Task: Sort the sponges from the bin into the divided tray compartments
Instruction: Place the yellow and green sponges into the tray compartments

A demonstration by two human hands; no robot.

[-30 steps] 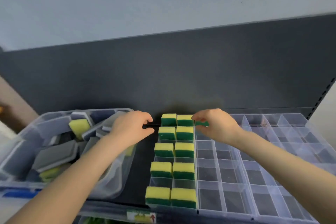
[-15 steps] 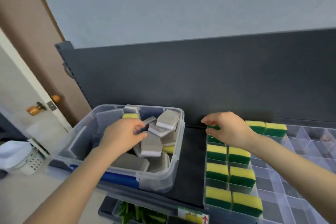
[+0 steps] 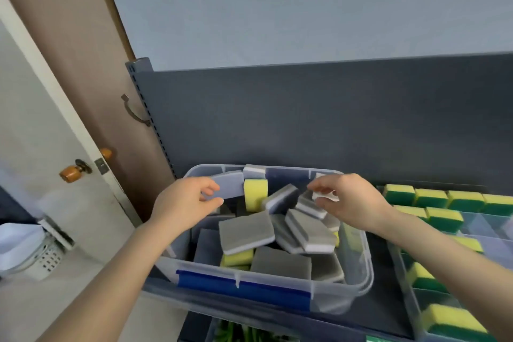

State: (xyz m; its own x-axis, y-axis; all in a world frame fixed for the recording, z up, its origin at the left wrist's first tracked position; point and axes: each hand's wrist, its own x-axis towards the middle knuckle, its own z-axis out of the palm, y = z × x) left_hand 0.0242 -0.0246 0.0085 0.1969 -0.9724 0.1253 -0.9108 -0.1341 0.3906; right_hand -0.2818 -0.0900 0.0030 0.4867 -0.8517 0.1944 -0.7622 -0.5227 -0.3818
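Observation:
A clear plastic bin (image 3: pixel 358 283) with a blue latch sits in the middle, holding several grey-and-white sponges (image 3: pixel 245 232) and a few yellow ones (image 3: pixel 255 193). My left hand (image 3: pixel 186 203) is over the bin's back left corner. Its thumb and fingers pinch the end of a pale sponge (image 3: pixel 229 186) that leans on the back wall. My right hand (image 3: pixel 349 203) is over the bin's back right part and pinches a white-and-grey sponge (image 3: pixel 324 196). The divided tray (image 3: pixel 488 228) lies to the right, with green-and-yellow sponges (image 3: pixel 433 197) in its left compartments.
A dark grey shelf back panel (image 3: pixel 333 119) rises behind the bin and tray. A door with orange knobs (image 3: pixel 70 173) stands at the left. A white perforated basket (image 3: pixel 41 255) sits at the lower left. Green items (image 3: pixel 244 333) show under the shelf edge.
My right hand left the tray and crossed left to the bin, where it took hold of a sponge. My left hand reached deeper toward the bin's back wall. The view turned further left.

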